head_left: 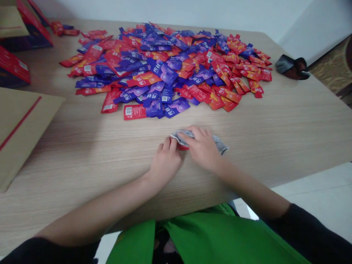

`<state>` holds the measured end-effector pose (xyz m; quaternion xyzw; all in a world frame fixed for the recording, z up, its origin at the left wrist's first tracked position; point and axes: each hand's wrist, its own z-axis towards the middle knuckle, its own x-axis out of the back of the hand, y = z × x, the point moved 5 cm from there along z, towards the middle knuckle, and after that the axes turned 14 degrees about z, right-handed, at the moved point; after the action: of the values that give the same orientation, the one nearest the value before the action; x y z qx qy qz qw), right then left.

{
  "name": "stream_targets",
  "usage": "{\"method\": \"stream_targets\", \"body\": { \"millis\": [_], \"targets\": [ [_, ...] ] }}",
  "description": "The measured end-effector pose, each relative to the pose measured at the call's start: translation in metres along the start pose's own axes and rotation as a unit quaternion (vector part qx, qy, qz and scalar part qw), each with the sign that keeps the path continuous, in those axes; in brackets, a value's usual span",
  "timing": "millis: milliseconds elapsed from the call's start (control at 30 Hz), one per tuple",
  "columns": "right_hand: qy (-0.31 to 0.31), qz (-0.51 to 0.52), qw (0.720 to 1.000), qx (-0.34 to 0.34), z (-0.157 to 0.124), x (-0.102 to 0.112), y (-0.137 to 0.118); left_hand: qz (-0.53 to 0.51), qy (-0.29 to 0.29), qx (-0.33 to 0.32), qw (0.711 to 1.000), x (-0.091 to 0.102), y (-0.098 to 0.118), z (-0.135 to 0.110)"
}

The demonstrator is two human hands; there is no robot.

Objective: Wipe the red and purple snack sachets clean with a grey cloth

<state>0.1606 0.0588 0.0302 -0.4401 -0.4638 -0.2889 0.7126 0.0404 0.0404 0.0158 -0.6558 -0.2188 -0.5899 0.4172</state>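
My right hand [202, 149] is closed on a grey cloth [220, 144], pressing it over a small red sachet [182, 147] on the table. Most of that sachet is hidden beneath the cloth and my fingers. My left hand [165, 160] is closed too, its fingertips pinching the sachet's left end at the edge of the cloth. Beyond both hands lies a wide heap of red and purple sachets [162, 71], printed with orange and pink shapes.
The wood-grain table [110, 146] carries a red and dark-blue box [13, 69] at the far left, with another behind it. A tan cardboard flap [24, 128] juts in from the left. A dark crumpled item [293, 67] lies near the right edge. A white wall [220, 14] stands behind.
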Motion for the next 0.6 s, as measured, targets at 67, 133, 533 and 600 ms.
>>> {"method": "stream_targets", "body": {
  "millis": [67,133,533,600],
  "targets": [
    [-0.035,-0.020,0.999,0.021,-0.007,-0.012,-0.007,0.000,0.000,0.002,1.000,0.000,-0.001,0.000],
    [-0.039,-0.041,0.998,-0.001,-0.017,-0.013,0.001,-0.002,0.003,-0.001,1.000,0.000,-0.002,0.000],
    [0.038,-0.040,0.994,-0.098,-0.027,0.020,0.046,-0.002,-0.004,0.008,1.000,0.002,-0.003,0.005],
    [0.031,-0.018,0.999,-0.032,-0.025,0.011,0.026,-0.004,-0.008,0.012,1.000,0.002,-0.003,0.006]
  ]
}}
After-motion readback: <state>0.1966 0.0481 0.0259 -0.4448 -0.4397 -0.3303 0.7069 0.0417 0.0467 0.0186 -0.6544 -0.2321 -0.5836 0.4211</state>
